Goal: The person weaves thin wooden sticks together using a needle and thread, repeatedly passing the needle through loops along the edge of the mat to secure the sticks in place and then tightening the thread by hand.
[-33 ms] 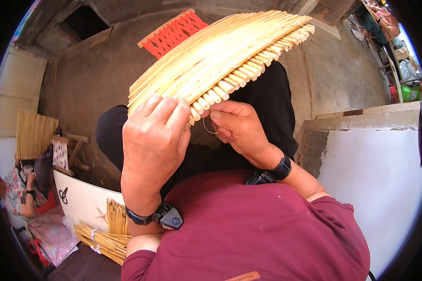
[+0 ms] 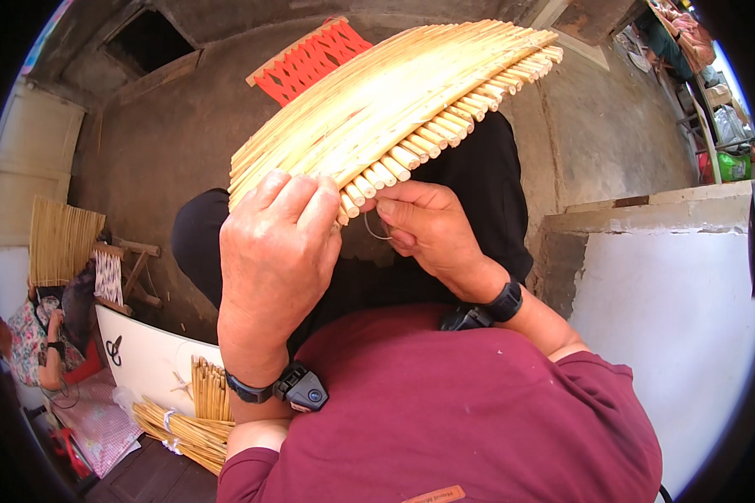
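Note:
A mat of pale straw-coloured sticks [image 2: 377, 109] slants up from near left to far right, over my knees. Its near right edge shows a row of cut round stick ends. My left hand [image 2: 281, 239] is closed on the mat's near corner, knuckles up and fingertips hidden behind the sticks. Just right of that corner, below the stick ends, my right hand [image 2: 428, 226] is closed in a pinch. A thin pale strand [image 2: 373, 228] curves in a loop beside its fingers; where the strand ends is hidden.
A stool with a red woven seat [image 2: 315, 59] stands beyond the mat. At lower left are bundles of sticks [image 2: 184, 427] and black scissors [image 2: 114, 350] on a white board [image 2: 155, 344]. Another person [image 2: 38, 344] sits at far left by a second stick mat [image 2: 63, 241]. A low wall [image 2: 663, 293] runs along the right.

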Demonstrator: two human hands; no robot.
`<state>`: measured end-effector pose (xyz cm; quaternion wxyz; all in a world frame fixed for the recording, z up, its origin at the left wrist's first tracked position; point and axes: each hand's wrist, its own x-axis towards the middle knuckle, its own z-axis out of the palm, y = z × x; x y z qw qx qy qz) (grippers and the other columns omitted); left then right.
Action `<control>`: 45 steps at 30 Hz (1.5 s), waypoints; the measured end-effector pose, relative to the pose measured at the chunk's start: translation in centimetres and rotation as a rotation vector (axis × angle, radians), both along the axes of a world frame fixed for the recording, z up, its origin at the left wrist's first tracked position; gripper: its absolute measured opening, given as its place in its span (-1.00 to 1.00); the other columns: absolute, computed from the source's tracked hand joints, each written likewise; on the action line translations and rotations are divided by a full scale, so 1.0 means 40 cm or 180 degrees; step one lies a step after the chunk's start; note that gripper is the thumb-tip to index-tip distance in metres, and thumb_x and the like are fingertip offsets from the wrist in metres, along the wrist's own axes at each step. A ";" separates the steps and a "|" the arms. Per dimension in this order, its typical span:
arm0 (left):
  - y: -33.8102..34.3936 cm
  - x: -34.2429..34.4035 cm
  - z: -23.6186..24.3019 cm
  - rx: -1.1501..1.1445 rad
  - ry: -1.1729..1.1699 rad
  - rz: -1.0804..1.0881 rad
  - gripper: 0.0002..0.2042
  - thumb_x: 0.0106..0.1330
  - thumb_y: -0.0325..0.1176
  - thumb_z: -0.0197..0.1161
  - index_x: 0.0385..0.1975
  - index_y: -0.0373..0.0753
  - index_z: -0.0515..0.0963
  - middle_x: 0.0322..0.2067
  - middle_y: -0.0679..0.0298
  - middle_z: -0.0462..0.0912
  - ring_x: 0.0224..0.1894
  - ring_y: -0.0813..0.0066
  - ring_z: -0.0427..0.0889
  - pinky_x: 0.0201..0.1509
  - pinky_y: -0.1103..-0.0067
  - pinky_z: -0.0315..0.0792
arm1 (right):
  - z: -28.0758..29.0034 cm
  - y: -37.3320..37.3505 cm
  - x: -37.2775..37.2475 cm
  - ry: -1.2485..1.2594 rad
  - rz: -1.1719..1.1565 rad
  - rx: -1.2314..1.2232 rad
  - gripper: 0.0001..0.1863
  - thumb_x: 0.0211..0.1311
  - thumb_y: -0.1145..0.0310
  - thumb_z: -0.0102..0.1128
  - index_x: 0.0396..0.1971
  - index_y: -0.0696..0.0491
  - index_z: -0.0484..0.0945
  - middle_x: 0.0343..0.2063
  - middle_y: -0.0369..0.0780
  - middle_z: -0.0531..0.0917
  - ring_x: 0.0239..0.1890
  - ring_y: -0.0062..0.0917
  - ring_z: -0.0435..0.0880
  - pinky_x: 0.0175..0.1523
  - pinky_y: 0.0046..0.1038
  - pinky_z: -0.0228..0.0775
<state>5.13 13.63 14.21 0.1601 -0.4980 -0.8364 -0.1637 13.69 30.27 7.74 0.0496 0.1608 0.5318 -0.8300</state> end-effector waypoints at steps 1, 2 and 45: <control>0.000 0.009 -0.004 0.0014 -0.0076 0.0106 -0.72 -0.11 -0.52 0.29 -0.31 -0.32 0.56 -0.45 0.20 0.51 -0.34 0.22 0.55 -0.26 0.40 0.48 | 0.006 0.012 0.001 0.0000 0.0006 -0.0011 -0.80 0.31 0.41 0.08 -0.18 0.11 0.64 -0.65 -0.47 0.41 -0.66 -0.84 0.24 -0.59 -0.72 0.02; 0.000 0.017 -0.009 0.0023 -0.0163 0.0196 -0.67 -0.14 -0.54 0.32 -0.27 -0.34 0.56 -0.42 0.15 0.57 -0.33 0.14 0.58 -0.22 0.37 0.50 | 0.008 0.022 0.005 0.0049 0.0099 0.0000 -0.81 0.31 0.42 0.09 -0.18 0.10 0.64 -0.63 -0.46 0.42 -0.65 -0.84 0.26 -0.58 -0.72 0.05; -0.058 0.009 0.002 -0.0395 -0.1199 -0.0342 -0.10 -0.19 0.16 0.39 0.18 -0.30 0.40 0.21 0.02 0.40 0.28 0.03 0.33 0.32 0.29 0.22 | -0.055 0.028 -0.005 0.0526 0.0196 -0.0327 -0.86 0.32 0.41 0.12 -0.25 0.12 0.61 -0.67 -0.45 0.39 -0.65 -0.82 0.25 -0.59 -0.71 0.01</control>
